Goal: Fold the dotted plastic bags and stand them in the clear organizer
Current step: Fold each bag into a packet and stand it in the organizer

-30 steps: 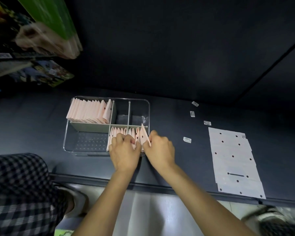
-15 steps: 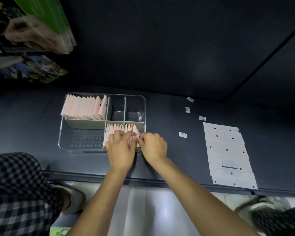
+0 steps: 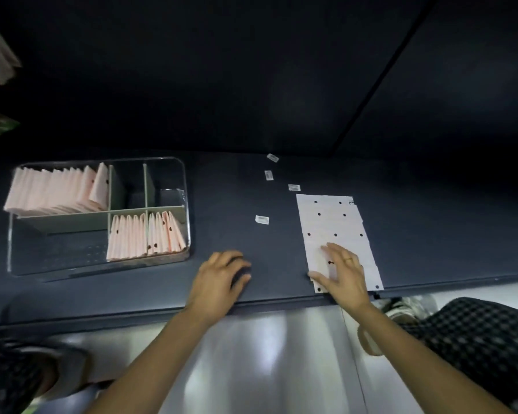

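Note:
The clear organizer [image 3: 188,204] sits at the left of the dark shelf. Folded pink dotted bags stand in its far-left compartment [image 3: 57,192] and in its near-right compartment [image 3: 145,236]. A flat stack of white dotted bags [image 3: 332,225] lies to the right. My right hand [image 3: 343,271] lies with spread fingers on the near end of that stack. My left hand [image 3: 220,277] rests on the bare shelf between organizer and stack, fingers loosely curled, holding nothing.
Small white labels [image 3: 262,219] [image 3: 269,175] [image 3: 294,187] [image 3: 272,157] lie scattered between organizer and stack. The shelf's front edge [image 3: 251,303] runs just under my wrists. The organizer's two far-right compartments and near-left one hold nothing. Checked trouser legs and shoes show at both lower corners.
Both hands left the organizer's near-right compartment, where they were tucking a folded bag in. The right hand moved right onto the flat stack; the left came away to the bare shelf.

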The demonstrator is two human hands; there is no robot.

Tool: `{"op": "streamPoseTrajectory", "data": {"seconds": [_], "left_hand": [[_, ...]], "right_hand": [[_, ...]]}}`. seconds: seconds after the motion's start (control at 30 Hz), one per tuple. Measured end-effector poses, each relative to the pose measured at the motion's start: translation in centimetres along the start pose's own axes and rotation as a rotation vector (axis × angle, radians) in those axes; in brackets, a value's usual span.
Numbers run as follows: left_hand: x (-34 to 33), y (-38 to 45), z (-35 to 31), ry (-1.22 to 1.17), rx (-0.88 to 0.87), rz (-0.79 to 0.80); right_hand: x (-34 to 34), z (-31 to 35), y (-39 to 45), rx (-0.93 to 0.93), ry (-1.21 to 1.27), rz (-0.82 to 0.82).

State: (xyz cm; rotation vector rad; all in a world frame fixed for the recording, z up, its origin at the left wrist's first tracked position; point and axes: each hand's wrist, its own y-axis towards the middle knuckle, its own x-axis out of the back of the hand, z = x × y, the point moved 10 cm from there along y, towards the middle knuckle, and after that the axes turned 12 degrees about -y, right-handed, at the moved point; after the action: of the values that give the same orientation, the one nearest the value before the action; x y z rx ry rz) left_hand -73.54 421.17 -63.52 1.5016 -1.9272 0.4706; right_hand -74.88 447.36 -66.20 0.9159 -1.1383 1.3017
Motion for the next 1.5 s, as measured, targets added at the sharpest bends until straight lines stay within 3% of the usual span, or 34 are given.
{"op": "streamPoseTrajectory", "data": {"seconds": [0.07, 0.13, 0.33, 0.43, 0.6, 0.77, 0.9, 0.97, 1.2, 1.5], "left_hand": [[-3.1, -1.3, 2.4, 0.043, 0.105, 0.161], [-4.6, -2.1, 3.6, 0.103, 0.104, 0.239], [-5.4, -2.4, 3.9, 0.127, 0.123, 0.309], [-5.0, -1.9, 3.2, 0.076, 0.137, 0.278], [-4.1, -0.7, 0.1, -0.087, 0.053, 0.191], [-3.0, -1.0, -1.7, -0.138, -0.001, 0.09], [-2.6, -1.4, 0.5, -0.272, 0.204, 0.078], [-2.5, -1.6, 1.8, -0.391, 0.326, 0.075], [-1.4, -1.3, 4.0, -0.302, 0.418, -0.016], [-0.7, -1.8, 5.3, -0.234, 0.555, -0.125]], "right_hand": [[-0.4, -1.5, -0.8, 0.029, 0.038, -0.006], [-0.4, -2.2, -1.0, -0.005, 0.14, -0.058], [-0.9, -3.3, -0.5, -0.144, 0.422, -0.121], [0.1, -1.0, -0.2, -0.03, 0.264, -0.122], [-1.4, 6.7, -0.7, 0.151, 0.448, 0.197], [-3.8, 10.9, -2.8, 0.141, 0.558, 0.507], [-4.0, 11.3, -3.6, 0.193, 0.523, 0.77], [-3.5, 9.6, -2.9, 0.096, 0.572, 0.821], [-2.9, 4.9, 0.0, -0.094, 0.832, 0.756], [-3.8, 4.8, 3.1, -0.129, 0.338, 0.333]]}}
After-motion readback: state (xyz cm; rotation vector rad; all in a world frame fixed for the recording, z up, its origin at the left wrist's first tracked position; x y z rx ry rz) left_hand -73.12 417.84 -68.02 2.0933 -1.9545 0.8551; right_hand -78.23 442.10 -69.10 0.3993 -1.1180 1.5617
